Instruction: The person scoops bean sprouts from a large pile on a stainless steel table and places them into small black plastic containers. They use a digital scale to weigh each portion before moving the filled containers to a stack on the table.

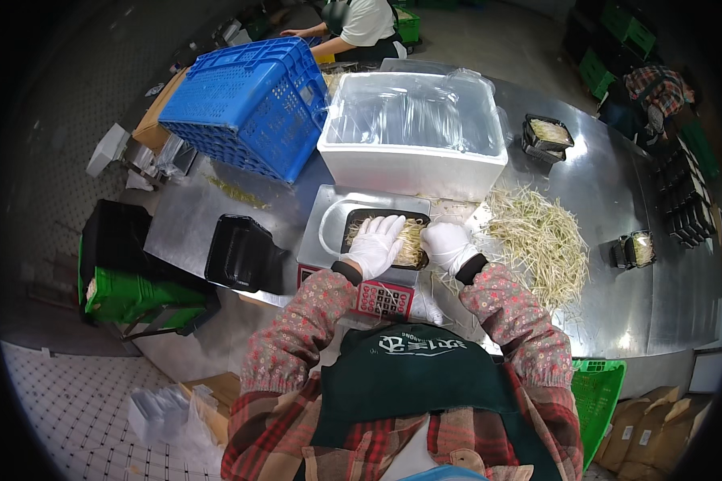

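Note:
A black plastic tray (387,212) of bean sprouts rests on the metal plate of a digital scale (331,201). My left hand (378,243), in a white glove, lies over the sprouts in the tray with its fingers extended and nearly together. Curled at the tray's right edge is my gloved right hand (448,245); its fingertips are hidden, so whether it pinches anything is unclear. A loose pile of bean sprouts (541,246) lies to the right of that hand. The scale's red keypad (385,300) shows below the tray.
Empty black trays (237,255) stand at left. Behind the scale are a white foam box (412,171) with plastic film and a blue crate (246,108). Filled trays (547,132) sit at right, another stack (641,248) nearer. Two other people work farther back.

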The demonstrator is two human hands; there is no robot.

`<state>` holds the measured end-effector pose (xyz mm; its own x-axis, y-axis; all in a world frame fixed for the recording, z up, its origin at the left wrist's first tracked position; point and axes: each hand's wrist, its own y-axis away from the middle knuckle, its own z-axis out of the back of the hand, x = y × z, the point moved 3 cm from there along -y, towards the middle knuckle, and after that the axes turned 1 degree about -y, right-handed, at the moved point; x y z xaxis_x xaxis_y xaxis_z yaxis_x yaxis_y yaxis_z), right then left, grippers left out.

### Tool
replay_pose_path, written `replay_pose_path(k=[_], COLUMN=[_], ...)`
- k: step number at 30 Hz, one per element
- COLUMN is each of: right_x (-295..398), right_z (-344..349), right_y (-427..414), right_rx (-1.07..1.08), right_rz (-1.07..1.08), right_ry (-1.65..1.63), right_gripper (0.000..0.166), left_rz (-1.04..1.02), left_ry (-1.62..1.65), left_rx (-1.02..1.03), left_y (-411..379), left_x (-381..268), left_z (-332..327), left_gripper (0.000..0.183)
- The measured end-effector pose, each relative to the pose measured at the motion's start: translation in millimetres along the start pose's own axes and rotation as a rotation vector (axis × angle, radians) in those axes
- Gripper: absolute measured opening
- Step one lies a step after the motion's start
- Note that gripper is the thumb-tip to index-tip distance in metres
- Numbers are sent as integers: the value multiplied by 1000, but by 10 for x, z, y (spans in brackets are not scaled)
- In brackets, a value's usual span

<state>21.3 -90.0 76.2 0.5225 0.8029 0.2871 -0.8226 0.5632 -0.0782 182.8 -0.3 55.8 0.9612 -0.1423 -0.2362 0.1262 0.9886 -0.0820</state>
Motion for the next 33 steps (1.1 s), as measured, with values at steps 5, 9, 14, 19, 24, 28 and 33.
replay_pose_path(k=[5, 9, 14, 19, 24, 28, 33], right_x=[-225, -35, 178, 182, 321, 152, 206], right_z=[719, 1226, 514, -47, -54, 52, 189], right_y=[-33, -4, -186, -98, -103, -57, 29], right_rx=[-48, -55, -249, -412, -394, -468, -333], right_rz=[-6, -146, -49, 37, 49, 103, 184], right_ry=[-234, -778, -830, -459, -364, -386, -304], right_gripper=[14, 17, 19, 23, 36, 39, 41], left_rz=[12, 52, 212, 104, -39, -10, 46], left_ry=[11, 407, 679, 362, 169, 336, 435], left_rx=[-48, -201, -433, -340, -263, -294, -450], left_y=[91, 221, 546, 669, 234, 157, 295], left_x=[51, 63, 251, 168, 70, 201, 352], left_z=[-61, 259, 507, 409, 383, 335, 256], left_gripper=[60, 78, 115, 120, 63, 42, 40])
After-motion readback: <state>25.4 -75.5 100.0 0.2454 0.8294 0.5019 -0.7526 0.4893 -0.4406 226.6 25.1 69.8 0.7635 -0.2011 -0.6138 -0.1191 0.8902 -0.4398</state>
